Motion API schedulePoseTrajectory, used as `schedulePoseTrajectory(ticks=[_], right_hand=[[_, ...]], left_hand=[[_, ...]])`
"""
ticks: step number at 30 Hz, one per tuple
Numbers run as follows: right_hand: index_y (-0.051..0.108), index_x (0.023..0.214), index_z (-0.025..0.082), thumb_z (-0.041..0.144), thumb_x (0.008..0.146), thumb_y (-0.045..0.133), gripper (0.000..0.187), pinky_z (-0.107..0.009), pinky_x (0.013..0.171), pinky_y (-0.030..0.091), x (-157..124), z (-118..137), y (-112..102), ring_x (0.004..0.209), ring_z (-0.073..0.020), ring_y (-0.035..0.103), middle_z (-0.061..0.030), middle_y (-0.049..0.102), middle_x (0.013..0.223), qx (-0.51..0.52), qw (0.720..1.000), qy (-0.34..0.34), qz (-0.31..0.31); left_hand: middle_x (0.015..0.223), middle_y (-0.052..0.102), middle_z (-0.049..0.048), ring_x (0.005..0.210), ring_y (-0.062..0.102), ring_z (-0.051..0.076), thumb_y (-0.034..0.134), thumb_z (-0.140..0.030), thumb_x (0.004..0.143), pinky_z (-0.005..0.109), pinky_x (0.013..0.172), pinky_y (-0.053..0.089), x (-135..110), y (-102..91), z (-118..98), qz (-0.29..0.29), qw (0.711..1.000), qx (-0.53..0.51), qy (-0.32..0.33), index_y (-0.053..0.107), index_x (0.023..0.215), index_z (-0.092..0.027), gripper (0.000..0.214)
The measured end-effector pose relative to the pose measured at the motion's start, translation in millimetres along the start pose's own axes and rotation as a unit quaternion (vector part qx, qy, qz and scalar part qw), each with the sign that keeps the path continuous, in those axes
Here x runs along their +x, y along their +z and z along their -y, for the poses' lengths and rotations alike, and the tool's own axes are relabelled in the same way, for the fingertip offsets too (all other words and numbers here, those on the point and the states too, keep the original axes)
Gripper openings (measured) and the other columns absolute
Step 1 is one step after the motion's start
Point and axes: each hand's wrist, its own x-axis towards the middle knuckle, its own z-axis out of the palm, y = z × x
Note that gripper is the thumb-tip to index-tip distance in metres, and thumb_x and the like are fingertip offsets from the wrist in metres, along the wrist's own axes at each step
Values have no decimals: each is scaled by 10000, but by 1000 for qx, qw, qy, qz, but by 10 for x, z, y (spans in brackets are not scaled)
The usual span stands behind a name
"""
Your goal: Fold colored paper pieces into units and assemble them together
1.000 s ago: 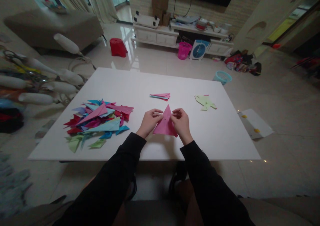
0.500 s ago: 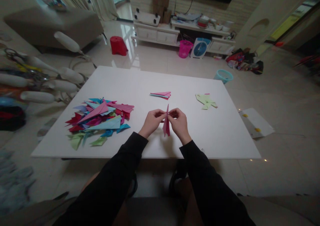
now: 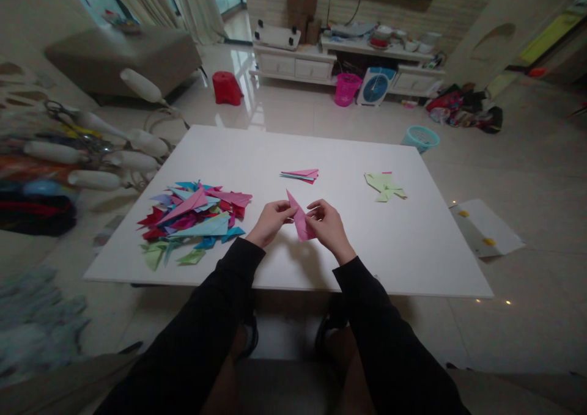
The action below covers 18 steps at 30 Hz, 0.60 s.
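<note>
A pink paper plane (image 3: 301,220) is held up over the near middle of the white table (image 3: 257,152), its pointed tip tilted up to the left. My left hand (image 3: 271,220) pinches its left edge. On the other side, my right hand (image 3: 329,224) grips the right edge between thumb and fingers. Just beyond my hands lies a small stack of folded paper planes (image 3: 300,175), pink and pale blue. To the left spreads a heap of folded papers (image 3: 195,216) in pink, red, blue and green.
Pale green folded papers (image 3: 385,187) lie on the table's right side. A turquoise basket (image 3: 420,139) stands past the far right corner. On the floor are a red stool (image 3: 227,88) and a white sheet (image 3: 486,228). White lamp arms (image 3: 137,143) crowd the left edge.
The pink paper plane has turned from edge-on to showing its flat side, its tip swinging left. My hands have shifted slightly around it, and the view has moved a little.
</note>
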Motion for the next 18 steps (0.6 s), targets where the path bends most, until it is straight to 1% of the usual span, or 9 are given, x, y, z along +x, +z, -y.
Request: schedulePoseTrajectory(ticks=[2,5,7,9,11,12,14,16,18], right_hand=[[626,950,211,241,705,683,253,-271,624,490,6,-8,-21,641,-143,624,35,662,708,2,1000,1,26],[635,932,208,249,702,702,243,-282,622,502,22,1,-68,612,-155,639,42,647,645,27,999,5,47],[642,862,204,258,716,687,162,-299,635,516,41,23,-123,621,-166,654,21,656,654,38,999,4,20],[641,810,204,273,731,669,109,-317,661,535,61,53,-194,640,-174,663,6,657,677,49,998,1,-38],[634,802,207,290,737,661,109,-330,685,552,70,83,-263,663,-177,662,0,650,707,66,993,-8,-92],[631,807,208,298,738,659,117,-334,693,557,68,96,-290,674,-179,659,-1,646,718,75,991,-11,-107],[628,810,209,308,740,649,122,-337,700,555,50,117,-321,690,-183,650,-4,640,726,85,991,-14,-107],[629,815,211,310,745,635,121,-335,704,544,17,136,-326,701,-184,641,-4,639,732,82,992,-14,-90],[629,822,213,308,751,621,119,-326,706,528,-25,164,-322,712,-181,631,0,639,743,76,994,-18,-70]], left_hand=[[792,708,56,724,630,140,903,-446,600,283,713,506,19,-47,4,-23,1000,-16,13,728,781,-117,415],[774,697,34,721,626,124,929,-430,572,269,726,516,74,-164,-28,-81,994,-51,45,724,771,-126,418],[754,678,15,704,616,108,939,-396,568,253,715,518,116,-246,-57,-119,988,-75,60,702,749,-135,397],[708,645,-7,676,604,94,943,-359,568,241,706,523,152,-291,-64,-169,978,-100,73,657,700,-144,381],[685,625,-20,664,603,85,938,-317,581,236,714,533,176,-280,-34,-209,967,-120,82,627,684,-148,369],[691,626,-20,668,609,83,934,-294,587,237,727,541,184,-255,-5,-214,965,-127,83,622,692,-148,360],[731,647,-11,698,631,87,925,-244,597,249,765,559,197,-180,66,-205,966,-134,80,631,743,-146,342],[766,664,1,724,651,95,912,-196,608,269,802,575,213,-102,143,-193,969,-134,69,624,794,-144,346],[767,662,2,729,663,101,891,-152,631,286,820,585,235,-48,212,-211,967,-130,58,587,839,-153,368]])
